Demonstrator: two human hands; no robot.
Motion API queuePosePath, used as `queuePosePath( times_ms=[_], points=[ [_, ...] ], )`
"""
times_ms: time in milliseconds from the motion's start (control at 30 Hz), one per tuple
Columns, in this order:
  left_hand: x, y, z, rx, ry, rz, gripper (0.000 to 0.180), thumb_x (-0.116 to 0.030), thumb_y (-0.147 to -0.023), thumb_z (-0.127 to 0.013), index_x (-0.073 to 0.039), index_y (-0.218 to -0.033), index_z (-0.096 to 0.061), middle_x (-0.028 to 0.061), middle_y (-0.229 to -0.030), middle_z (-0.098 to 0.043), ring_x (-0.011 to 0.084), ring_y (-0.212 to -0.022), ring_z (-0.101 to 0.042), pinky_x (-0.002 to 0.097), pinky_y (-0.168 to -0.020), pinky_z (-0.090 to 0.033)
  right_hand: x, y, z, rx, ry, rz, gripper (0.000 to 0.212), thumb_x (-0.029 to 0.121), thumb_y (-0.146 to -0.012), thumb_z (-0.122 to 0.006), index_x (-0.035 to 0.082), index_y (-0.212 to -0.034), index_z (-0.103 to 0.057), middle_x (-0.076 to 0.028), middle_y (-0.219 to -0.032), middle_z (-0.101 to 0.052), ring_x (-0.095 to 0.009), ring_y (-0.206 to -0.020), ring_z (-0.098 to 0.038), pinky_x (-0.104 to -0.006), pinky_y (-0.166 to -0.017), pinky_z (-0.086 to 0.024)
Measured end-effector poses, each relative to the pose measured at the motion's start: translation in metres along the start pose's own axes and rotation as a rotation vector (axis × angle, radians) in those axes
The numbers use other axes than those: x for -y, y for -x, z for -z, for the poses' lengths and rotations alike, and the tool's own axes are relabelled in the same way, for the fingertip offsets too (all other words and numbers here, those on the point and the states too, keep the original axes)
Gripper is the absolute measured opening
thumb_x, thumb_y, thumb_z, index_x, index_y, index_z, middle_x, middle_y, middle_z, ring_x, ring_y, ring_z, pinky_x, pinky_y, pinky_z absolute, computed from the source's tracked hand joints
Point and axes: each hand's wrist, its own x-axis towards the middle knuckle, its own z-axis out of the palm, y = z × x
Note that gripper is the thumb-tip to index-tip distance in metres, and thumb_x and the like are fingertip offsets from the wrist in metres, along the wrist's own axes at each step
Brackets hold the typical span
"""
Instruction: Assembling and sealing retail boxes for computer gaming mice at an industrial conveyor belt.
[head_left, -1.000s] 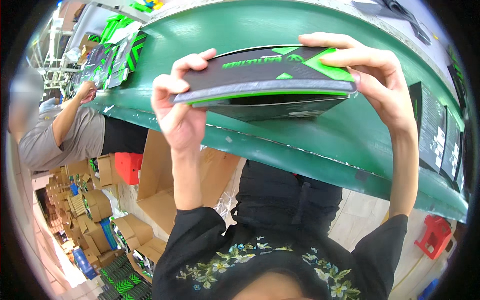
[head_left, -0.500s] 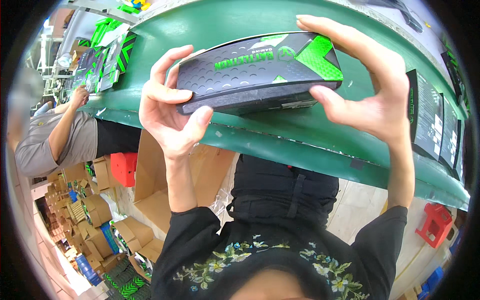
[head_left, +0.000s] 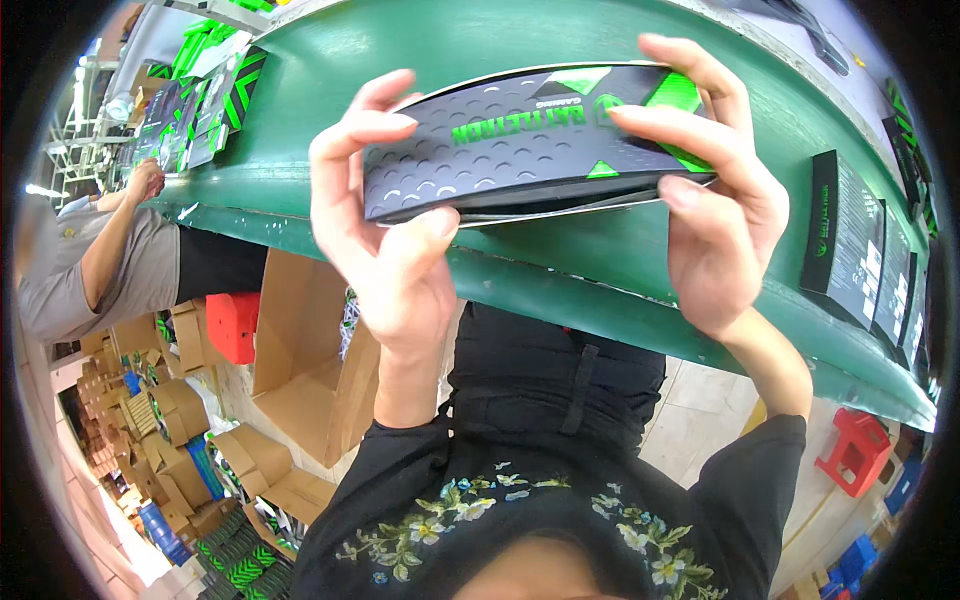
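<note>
A long grey-black cardboard box (head_left: 520, 140) with green angular patches is held up in front of me above the bench, between my two hands. My left hand (head_left: 388, 225) grips its left end, thumb at the bottom edge and fingers at the end and upper edge. At the other end, my right hand (head_left: 725, 190) is closed on the box, one finger across the patterned face and the thumb at the lower corner. Along the lower edge, a dark gap shows between the face and a thin cardboard flap (head_left: 570, 213). What lies inside is hidden.
The green bench (head_left: 400, 45) runs across in front of me. Several black boxes (head_left: 850, 240) stand in a row at right; green-and-black packages (head_left: 215, 110) lie far left, near a co-worker (head_left: 110, 250). Below are an open carton (head_left: 305, 370) and a red stool (head_left: 855, 450).
A gap has opened along the box's lower edge. One right finger has come onto the patterned face, and the right thumb has shifted right. My left hand has moved a little to the right.
</note>
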Motion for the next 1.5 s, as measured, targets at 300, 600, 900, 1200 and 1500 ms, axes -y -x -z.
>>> queuePosePath(
  times_ms=[300,600,900,1200,1500],
  points=[
    [0.025,-0.005,0.019,0.088,0.323,0.105,0.046,-0.018,-0.078,-0.052,0.003,-0.119,-0.055,0.0348,-0.138,-0.042,0.0307,-0.122,-0.05,0.0407,-0.107,-0.038,-0.008,0.001,-0.002,-0.143,-0.222,-0.173,0.064,0.021,-0.084,-0.04,-0.011,-0.139,-0.042,-0.025,-0.144,-0.043,-0.026,-0.132,-0.044,-0.0359,-0.111,-0.03],
    [0.035,-0.003,0.004,0.049,0.031,-0.069,0.06,-0.03,-0.077,-0.074,-0.003,-0.125,-0.051,0.0246,-0.134,-0.045,0.0319,-0.122,-0.05,0.0439,-0.104,-0.041,-0.035,0.001,-0.018,-0.182,-0.184,-0.047,0.074,0.017,-0.089,-0.06,-0.005,-0.15,-0.024,-0.019,-0.142,-0.045,-0.023,-0.125,-0.049,-0.0336,-0.107,-0.035],
    [0.04,-0.012,-0.019,-0.123,-0.304,-0.299,0.076,-0.019,-0.063,-0.093,-0.004,-0.119,-0.044,0.0187,-0.124,-0.051,0.0262,-0.114,-0.053,0.0387,-0.101,-0.044,-0.027,-0.006,-0.014,-0.099,0.068,-0.114,0.082,0.022,-0.089,-0.072,0.0,-0.152,-0.024,-0.012,-0.128,-0.054,-0.019,-0.115,-0.052,-0.0316,-0.104,-0.038],
    [0.043,-0.012,-0.023,-0.187,-0.373,-0.256,0.068,-0.015,-0.067,-0.091,-0.002,-0.118,-0.048,0.0156,-0.121,-0.053,0.0231,-0.11,-0.054,0.0344,-0.096,-0.046,-0.033,-0.012,-0.016,-0.185,0.205,0.078,0.053,0.025,-0.097,-0.061,0.004,-0.142,-0.041,-0.009,-0.122,-0.056,-0.016,-0.108,-0.052,-0.0294,-0.1,-0.039],
    [0.044,-0.025,-0.03,-0.251,-0.383,-0.263,0.022,-0.016,-0.101,-0.053,0.004,-0.108,-0.056,0.0109,-0.108,-0.057,0.0128,-0.089,-0.051,0.0258,-0.08,-0.045,-0.036,-0.02,-0.008,-0.136,0.043,-0.109,0.028,0.021,-0.105,-0.043,0.005,-0.125,-0.053,-0.004,-0.109,-0.059,-0.006,-0.09,-0.052,-0.0222,-0.082,-0.043]
  ],
)
